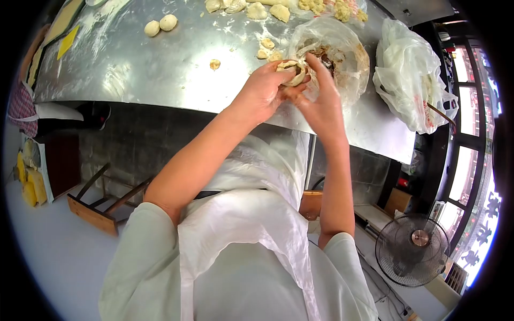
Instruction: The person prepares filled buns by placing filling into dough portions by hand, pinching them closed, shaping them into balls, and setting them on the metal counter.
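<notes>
From my remote seat I take the biggest thing first: the steel table (160,69), dusted with flour. On its right side sits the white plastic bag (404,75), and nearer the hands the clear plastic bag (356,56), opened around a dark filling (326,60).

My left hand (263,90) curls around the dough cup (300,79), thumb along its side. My right hand (323,101) is partly spread, forefinger and thumb set apart at the cup's right side — whether they pinch the rim, I cannot tell. The cup sits between both hands, over the table's near part, just beside the clear bag; its middle looks hollow.

Smaller still, dough pieces (262,54) lie beyond the fingers.

I judge the step in hand to be shaping the dough wall; the next move calls for light, even fingertip pressure around the rim — and a steady left hand.
</notes>
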A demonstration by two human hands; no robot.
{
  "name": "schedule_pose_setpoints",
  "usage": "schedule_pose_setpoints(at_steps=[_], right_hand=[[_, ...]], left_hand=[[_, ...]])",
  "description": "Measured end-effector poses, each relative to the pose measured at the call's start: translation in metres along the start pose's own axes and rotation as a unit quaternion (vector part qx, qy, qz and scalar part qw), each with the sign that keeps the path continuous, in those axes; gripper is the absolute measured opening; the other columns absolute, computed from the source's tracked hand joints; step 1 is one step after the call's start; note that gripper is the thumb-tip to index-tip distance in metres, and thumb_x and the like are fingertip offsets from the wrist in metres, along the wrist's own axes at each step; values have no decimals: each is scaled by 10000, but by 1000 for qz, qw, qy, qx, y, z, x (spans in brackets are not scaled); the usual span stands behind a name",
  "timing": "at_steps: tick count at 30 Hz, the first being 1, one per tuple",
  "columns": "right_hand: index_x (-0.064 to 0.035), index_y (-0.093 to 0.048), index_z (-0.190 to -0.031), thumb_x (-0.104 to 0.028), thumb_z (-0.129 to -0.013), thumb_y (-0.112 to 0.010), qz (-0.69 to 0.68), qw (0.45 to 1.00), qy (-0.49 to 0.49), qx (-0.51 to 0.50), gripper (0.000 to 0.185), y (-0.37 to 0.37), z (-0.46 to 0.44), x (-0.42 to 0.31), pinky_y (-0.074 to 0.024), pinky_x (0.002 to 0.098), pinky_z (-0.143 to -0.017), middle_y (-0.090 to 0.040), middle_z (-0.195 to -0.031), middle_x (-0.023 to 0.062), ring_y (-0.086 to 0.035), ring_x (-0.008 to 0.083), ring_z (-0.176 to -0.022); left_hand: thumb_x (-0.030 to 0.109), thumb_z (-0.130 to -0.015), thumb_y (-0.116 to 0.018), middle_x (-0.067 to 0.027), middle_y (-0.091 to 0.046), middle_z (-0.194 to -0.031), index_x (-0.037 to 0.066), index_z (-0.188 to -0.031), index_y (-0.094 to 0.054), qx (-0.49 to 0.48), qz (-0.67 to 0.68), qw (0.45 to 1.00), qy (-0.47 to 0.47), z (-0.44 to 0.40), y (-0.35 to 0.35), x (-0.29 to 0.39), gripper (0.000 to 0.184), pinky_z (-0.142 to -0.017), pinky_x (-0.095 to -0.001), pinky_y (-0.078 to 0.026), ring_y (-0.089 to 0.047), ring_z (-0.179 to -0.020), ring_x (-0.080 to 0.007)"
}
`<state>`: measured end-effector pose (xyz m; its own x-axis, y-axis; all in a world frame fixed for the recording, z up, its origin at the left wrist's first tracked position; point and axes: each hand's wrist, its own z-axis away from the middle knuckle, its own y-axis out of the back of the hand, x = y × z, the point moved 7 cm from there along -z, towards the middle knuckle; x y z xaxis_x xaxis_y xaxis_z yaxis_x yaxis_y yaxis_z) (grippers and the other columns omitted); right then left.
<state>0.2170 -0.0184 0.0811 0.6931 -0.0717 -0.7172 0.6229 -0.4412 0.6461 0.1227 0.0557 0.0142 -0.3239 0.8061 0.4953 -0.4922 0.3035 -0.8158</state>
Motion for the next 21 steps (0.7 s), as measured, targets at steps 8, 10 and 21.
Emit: schedule_pose_setpoints(at_steps=[8, 10, 21], right_hand=[[-17, -595, -1280, -81, -754, -801, 19, 993, 111, -36, 569, -46, 13, -22, -495, 471, -1023, -657, -1280, 192, -605, 402, -1206], [-19, -594, -1264, -80, -768, -784, -9, 992, 122, -39, 535, -53, 14, -27, -498, 470, -1016, -667, -1261, 185, -614, 400, -1193], [-87, -506, -1509, -176, -962, -746, -154, 985, -9, -75, 604, -58, 47, -21, -485, 378, -1069, -694, -1338, 107, -644, 221, -1222]], left_hand=[[118, -1038, -593, -79, -695, -1060, -3, -1318, -571, 82, -229, 969, 36, 44, 15, 9, 306, -781, -294, -572, -674, -937, -130], [126, -1036, -567, -78, -702, -1038, 9, -1268, -588, 12, -185, 980, 78, 50, 24, 10, 261, -849, -320, -562, -683, -942, -154], [267, -1127, -475, -160, -634, -1328, -39, -1370, -547, 0, 30, 987, 161, 78, 80, -7, 397, -1078, -428, -526, -647, -1202, -255]])
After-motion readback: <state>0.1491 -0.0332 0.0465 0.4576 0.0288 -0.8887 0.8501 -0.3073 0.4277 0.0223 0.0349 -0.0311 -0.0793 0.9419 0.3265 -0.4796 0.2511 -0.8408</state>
